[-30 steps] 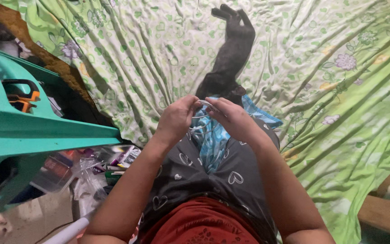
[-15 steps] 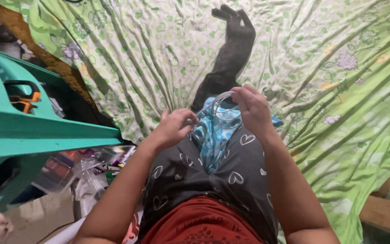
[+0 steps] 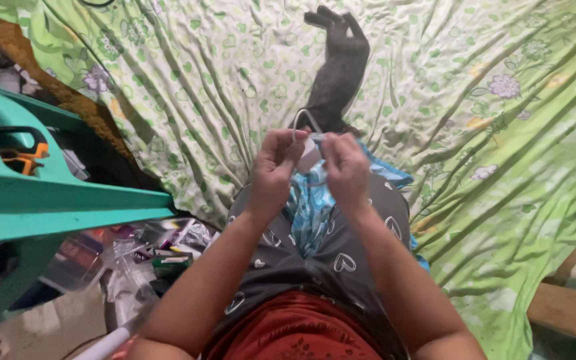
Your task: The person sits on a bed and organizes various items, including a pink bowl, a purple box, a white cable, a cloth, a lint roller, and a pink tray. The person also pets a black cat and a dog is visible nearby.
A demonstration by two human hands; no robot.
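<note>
1. Head view, the hands: the left hand [image 3: 276, 167] and right hand [image 3: 343, 167] are raised together over the lap, fingertips facing each other. Both pinch a small white piece [image 3: 309, 155] between them, and a thin clear loop [image 3: 305, 117], like fine cord or tubing, arches up from it just above the fingers. Each hand is closed on that piece; what exactly it is cannot be made out.

2. Head view, the lap: below the hands lies a blue patterned cloth [image 3: 309, 207] on dark trousers with white hearts [image 3: 331, 257]. The white piece is held clear of the cloth, not resting on it.

3. Head view, surroundings: a green floral bedsheet [image 3: 488, 133] covers the bed ahead, with a black cat [image 3: 338, 73] stretched out on it beyond the hands. At left stands a teal plastic chair [image 3: 48, 200] and a clutter of small packets [image 3: 161, 243] on the floor.

4. Step in hand, as a judgement: the fingers seem to be working the loop at the white piece, threading or fastening. Fine work like this calls for a steady pinch from both hands and small fingertip movements.
</note>
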